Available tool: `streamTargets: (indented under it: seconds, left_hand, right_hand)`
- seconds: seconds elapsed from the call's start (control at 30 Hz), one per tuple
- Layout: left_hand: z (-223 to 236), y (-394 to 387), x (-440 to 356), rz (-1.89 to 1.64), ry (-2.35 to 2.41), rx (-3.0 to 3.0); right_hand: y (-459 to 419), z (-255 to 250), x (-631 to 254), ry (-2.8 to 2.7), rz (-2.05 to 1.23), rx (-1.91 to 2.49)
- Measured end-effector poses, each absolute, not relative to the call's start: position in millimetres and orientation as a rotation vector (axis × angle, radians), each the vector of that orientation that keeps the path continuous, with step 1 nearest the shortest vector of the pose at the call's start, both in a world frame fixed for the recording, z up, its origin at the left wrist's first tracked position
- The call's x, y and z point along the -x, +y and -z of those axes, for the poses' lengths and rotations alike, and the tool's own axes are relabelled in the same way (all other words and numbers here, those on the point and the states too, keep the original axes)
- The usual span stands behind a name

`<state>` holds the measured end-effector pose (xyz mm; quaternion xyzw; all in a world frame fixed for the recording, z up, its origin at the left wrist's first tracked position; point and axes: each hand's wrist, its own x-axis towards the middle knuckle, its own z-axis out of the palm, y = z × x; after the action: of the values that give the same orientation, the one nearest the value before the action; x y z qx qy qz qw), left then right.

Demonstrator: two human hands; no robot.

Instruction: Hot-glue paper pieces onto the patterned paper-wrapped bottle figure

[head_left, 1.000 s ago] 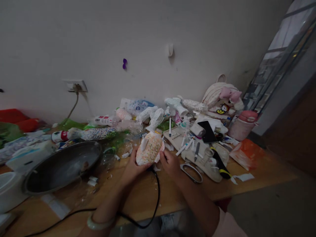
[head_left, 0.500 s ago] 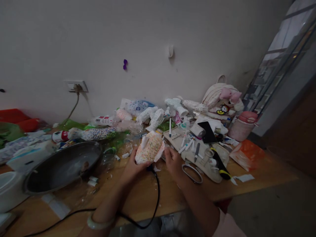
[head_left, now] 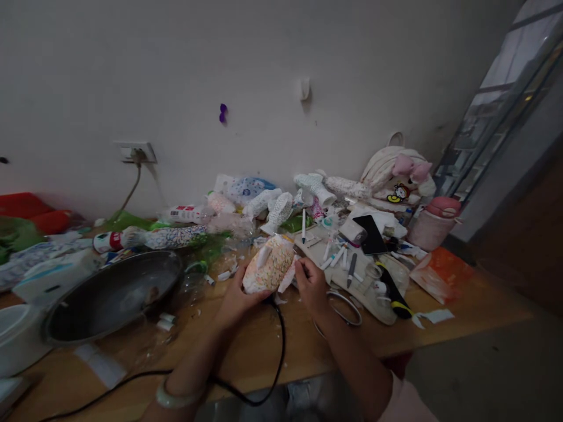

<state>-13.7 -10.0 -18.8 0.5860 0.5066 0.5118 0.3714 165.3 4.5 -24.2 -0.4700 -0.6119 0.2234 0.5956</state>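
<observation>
Cable (head_left: 284, 337) below bundle (head_left: 270, 266): could snag it if lowered | left hand (head_left: 238, 298): fingers curled round bundle over table (head_left: 246, 346), slack grip could drop it | right hand (head_left: 311, 285): fingers pinching flap (head_left: 287, 279), hard tug could tear it | pens (head_left: 338, 257) beyond: knock could scatter them

Looked like a home craft corner. Cluttered wooden table (head_left: 250, 351) stood against a plain wall (head_left: 176, 70) with a plugged socket (head_left: 149, 153); loose pens (head_left: 352, 271), a cartoon-patch backpack (head_left: 377, 170), a pink bottle (head_left: 431, 228) and a dark basin (head_left: 105, 299) showed it.
</observation>
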Motion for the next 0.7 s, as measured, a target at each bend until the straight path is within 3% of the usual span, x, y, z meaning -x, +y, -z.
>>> streamTargets:
  seconds: [0.33, 0.7]
  left_hand:
    - [17, -11, 14, -1.273, 1.329, -1.514]
    - [34, -6, 9, -1.462, 1.250, -1.242]
  right_hand:
    - [2, 20, -165, -1.453, -0.449, 1.104]
    - [-2, 17, -163, -1.566, -0.551, 1.122]
